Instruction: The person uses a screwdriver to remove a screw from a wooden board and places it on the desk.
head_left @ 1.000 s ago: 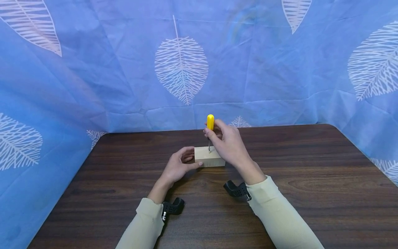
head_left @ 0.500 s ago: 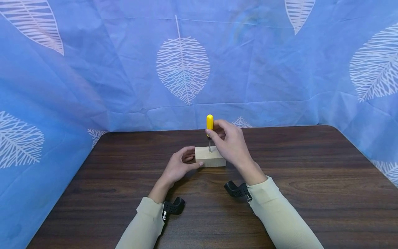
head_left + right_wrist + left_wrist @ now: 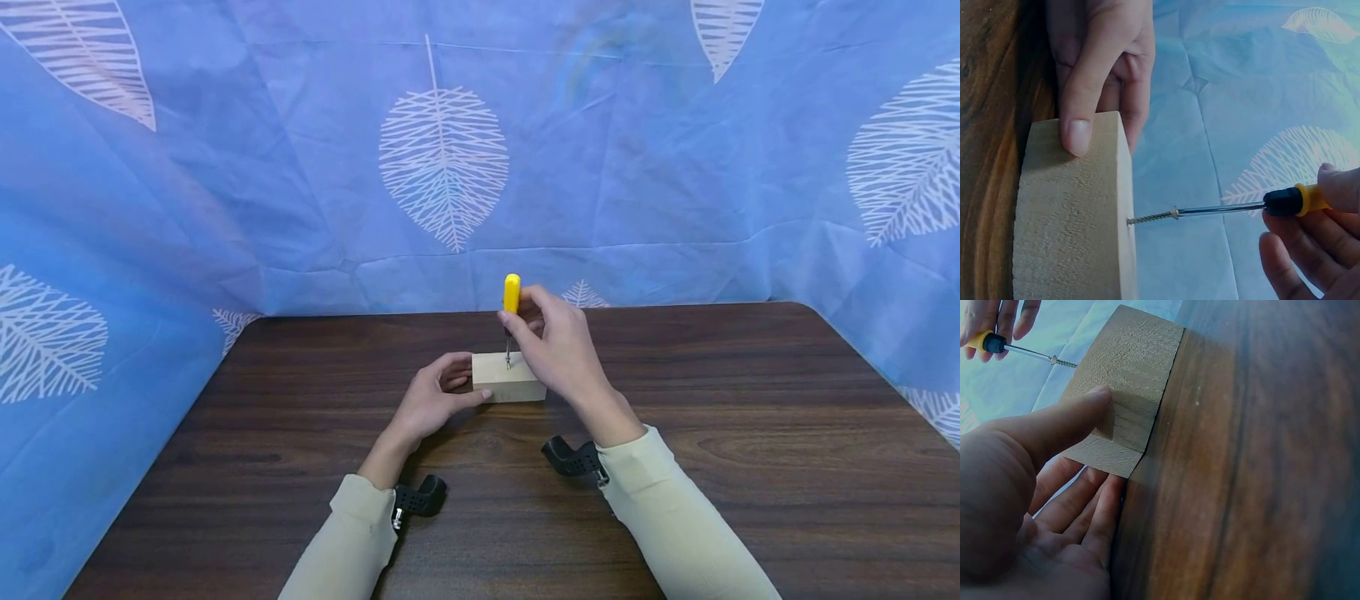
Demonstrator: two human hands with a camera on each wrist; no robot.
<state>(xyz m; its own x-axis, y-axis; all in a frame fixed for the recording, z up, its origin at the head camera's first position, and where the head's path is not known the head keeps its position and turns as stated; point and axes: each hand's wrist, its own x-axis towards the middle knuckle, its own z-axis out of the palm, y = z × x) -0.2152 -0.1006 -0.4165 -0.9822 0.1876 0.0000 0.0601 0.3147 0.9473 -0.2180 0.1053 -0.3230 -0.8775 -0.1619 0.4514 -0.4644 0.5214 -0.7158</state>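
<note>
A pale wooden block (image 3: 504, 390) lies on the table, and my left hand (image 3: 429, 400) grips its left end, thumb on the near face and fingers round the far side. My right hand (image 3: 561, 346) holds a screwdriver (image 3: 512, 293) with a yellow handle and black collar, thumb and fingers on the handle. Its metal shaft points down at the block. In the right wrist view a threaded screw (image 3: 1150, 219) stands in the block's top face, most of its thread showing. The screwdriver's tip meets the screw's head.
The dark wood-grain table (image 3: 300, 450) reaches back to a blue cloth (image 3: 322, 167) printed with white leaves. Black wrist mounts (image 3: 422, 497) sit at both cuffs of the pale sleeves (image 3: 352, 533).
The yellow handle has shifted slightly right and leans a little, while the right fingers have changed place slightly on it. Block and left hand keep the same hold.
</note>
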